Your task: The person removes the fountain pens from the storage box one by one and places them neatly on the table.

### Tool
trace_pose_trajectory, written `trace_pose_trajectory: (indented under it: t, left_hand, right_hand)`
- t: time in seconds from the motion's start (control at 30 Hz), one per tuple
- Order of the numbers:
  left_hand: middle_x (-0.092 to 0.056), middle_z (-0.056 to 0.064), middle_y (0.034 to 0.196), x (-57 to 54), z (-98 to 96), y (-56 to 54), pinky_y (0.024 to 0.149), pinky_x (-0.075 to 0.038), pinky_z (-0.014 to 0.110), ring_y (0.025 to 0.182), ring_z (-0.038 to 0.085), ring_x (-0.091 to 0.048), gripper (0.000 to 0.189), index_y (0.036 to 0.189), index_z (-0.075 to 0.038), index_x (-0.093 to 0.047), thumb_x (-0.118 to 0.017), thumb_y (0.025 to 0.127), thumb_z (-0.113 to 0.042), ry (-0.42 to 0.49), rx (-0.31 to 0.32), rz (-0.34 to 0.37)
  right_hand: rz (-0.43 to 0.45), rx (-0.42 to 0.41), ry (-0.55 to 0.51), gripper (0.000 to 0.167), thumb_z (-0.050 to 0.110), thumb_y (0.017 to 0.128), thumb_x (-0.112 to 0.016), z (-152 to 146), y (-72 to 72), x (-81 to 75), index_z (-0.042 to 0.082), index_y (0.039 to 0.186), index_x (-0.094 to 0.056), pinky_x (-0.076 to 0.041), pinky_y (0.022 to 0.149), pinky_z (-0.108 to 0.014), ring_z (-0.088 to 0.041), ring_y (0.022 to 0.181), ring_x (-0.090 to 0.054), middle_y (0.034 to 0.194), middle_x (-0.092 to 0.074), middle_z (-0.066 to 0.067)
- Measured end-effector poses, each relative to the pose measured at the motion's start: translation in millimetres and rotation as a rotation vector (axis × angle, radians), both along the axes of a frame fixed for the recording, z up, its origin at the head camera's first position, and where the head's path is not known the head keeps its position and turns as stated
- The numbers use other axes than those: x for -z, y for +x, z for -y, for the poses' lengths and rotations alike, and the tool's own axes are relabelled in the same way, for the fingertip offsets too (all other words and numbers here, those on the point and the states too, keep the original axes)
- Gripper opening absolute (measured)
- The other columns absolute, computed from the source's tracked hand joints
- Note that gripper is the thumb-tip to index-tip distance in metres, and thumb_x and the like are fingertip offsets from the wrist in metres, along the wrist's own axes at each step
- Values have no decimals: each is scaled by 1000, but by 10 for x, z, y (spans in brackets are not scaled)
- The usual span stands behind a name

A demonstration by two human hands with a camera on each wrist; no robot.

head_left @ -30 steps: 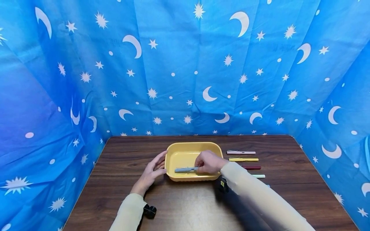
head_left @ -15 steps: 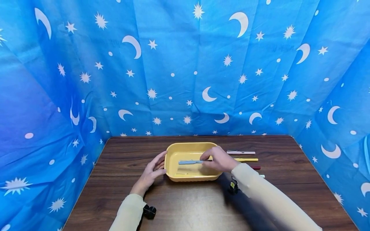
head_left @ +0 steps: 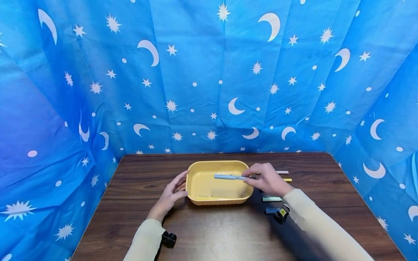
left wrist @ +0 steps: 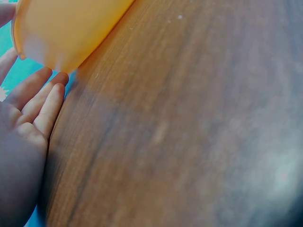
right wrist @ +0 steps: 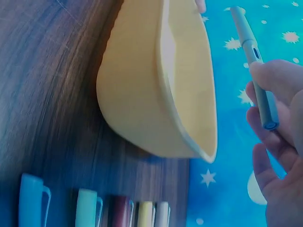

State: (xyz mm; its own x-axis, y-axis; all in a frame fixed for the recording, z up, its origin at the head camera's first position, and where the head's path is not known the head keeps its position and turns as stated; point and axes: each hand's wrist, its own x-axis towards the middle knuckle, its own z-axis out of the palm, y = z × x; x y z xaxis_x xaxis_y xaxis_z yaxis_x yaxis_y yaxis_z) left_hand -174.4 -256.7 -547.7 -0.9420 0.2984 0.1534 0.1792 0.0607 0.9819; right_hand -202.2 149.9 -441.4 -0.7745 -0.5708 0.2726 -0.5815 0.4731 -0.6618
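Note:
A yellow plastic bin [head_left: 196, 202] stands on the table, its inside visible from above. My left hand [head_left: 171, 195] rests at its left end, straight fingers touching the outer wall; in the left wrist view those fingers [left wrist: 49, 101] reach the bin's side. My right hand [head_left: 266, 179] pinches a light blue-grey capped pen [head_left: 228, 177] between thumb and fingers. The pen lies level, above the bin's right half and rim. Low along the bin's front inner wall shows a thin pale strip [head_left: 205, 196]; the rest of it is hidden.
Right of the bin, capped pens lie in a row: blue [right wrist: 31, 201], mint green [right wrist: 86, 208], dark red [right wrist: 120, 210], yellow [right wrist: 145, 215] and pale [right wrist: 161, 215]. My right arm partly covers them in the head view. A blue star-patterned cloth [head_left: 209, 90] hangs behind the table.
My right hand has lifted the pen from low inside the bin and carried it up and to the right. The left hand and bin stay put. The green and blue pens have come into view.

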Motion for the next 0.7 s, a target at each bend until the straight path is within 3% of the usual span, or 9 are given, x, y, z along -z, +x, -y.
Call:
trace_pose_trajectory:
  t: [0.2, 0.4, 0.7]
  left_hand:
    - [-37, 21, 166, 2, -4, -10, 112, -43, 17, 151, 41, -38, 75, 165, -12, -34, -68, 98, -6, -5, -10, 2]
    - [-37, 19, 167, -10, -11, -20, 114, -42, 20, 152, 38, -38, 74, 165, -14, -36, -68, 99, -7, -14, -17, 7]
    - [-36, 19, 167, -3, -17, -10, 114, -42, 19, 152, 39, -37, 75, 165, -13, -35, -68, 98, -5, -16, -16, 2]
  right_hand:
    - [33, 45, -33, 14, 20, 95, -80, -240, 99, -50, 24, 108, -84, -65, 81, -35, -10, 93, -71, 101, -77, 13]
    - [59, 103, -50, 14, 28, 95, -79, -438, 200, -80, 29, 108, -84, -63, 91, -41, -13, 108, -71, 107, -77, 12]
    - [49, 189, -26, 12, 27, 94, -80, -752, 436, 14, 29, 105, -83, -58, 66, -24, -11, 84, -64, 100, -77, 13]
